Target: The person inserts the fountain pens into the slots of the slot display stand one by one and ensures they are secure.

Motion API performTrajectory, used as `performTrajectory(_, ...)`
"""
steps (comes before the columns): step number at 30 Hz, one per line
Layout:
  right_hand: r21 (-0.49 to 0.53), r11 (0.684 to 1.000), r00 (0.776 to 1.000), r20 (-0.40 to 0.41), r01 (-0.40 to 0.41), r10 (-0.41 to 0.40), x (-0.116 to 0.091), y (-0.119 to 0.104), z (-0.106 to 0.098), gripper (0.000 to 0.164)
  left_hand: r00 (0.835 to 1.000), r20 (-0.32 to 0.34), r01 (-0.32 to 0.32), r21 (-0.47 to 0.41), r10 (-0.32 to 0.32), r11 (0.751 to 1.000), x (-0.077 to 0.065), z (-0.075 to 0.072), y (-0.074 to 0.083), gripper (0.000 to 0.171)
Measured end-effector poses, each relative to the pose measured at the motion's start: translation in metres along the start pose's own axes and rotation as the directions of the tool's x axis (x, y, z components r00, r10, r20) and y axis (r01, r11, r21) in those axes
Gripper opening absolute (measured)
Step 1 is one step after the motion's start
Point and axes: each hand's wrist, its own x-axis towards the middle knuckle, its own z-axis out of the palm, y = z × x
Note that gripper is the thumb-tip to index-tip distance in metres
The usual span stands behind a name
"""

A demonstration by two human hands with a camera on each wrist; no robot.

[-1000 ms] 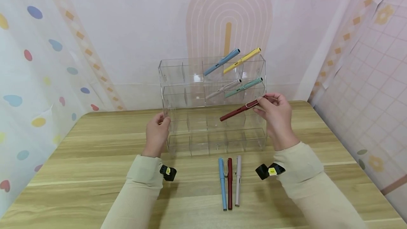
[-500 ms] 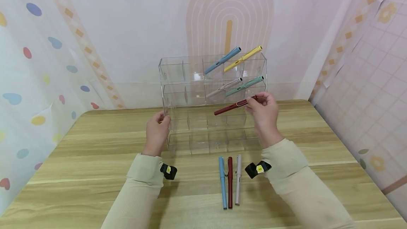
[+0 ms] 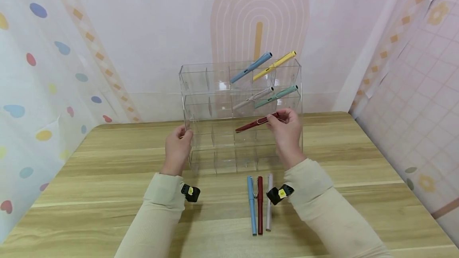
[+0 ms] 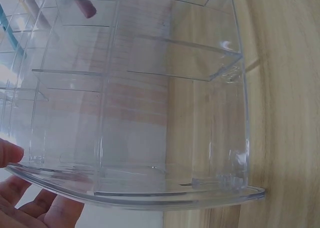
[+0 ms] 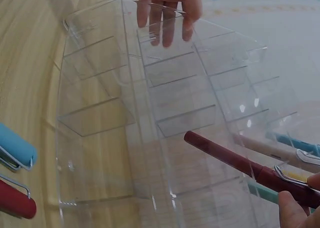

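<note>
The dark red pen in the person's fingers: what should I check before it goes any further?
1. Right hand holds the dark red pen near its clip: ok.
2. Left hand grips the side of the clear rack: ok.
3. Pen's lower end inside a compartment: cannot tell; the walls are transparent.
4. Pen released: not ok; fingers pinch it.
5. Green pen resting in the tier above: ok.

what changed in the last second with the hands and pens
The right hand moved left along the clear rack, carrying the dark red pen it pinches. Nothing was grasped or released. The left hand still grips the rack's side; the four racked pens and three loose pens stayed put.
</note>
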Motion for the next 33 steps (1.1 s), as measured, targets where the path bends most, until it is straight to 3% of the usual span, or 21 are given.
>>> performTrajectory(33,-0.048,0.999,1.0,0.013,-0.009,0.009,-0.009,0.012,0.003,0.021,1.0,0.0,0.009,-0.009,-0.009,1.0,0.002,0.001,-0.001,0.038)
